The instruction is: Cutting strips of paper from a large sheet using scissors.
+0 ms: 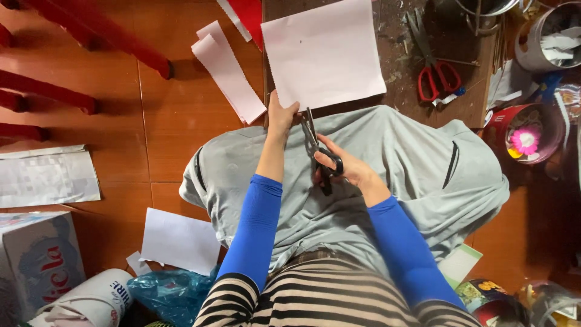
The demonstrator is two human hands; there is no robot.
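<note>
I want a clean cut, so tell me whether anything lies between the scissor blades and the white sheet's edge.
Nothing visible does. The black scissors in the right hand point at the near edge of the white sheet, beside the left hand gripping that edge. Only the grey cloth lies beneath.

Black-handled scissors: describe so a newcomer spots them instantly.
Start at the grey cloth over the person's lap, then go to its upper edge, where the big white sheet overhangs. The black-handled scissors sit in the right hand, blades towards that sheet; the other pair, on the table, is red-handled.
</note>
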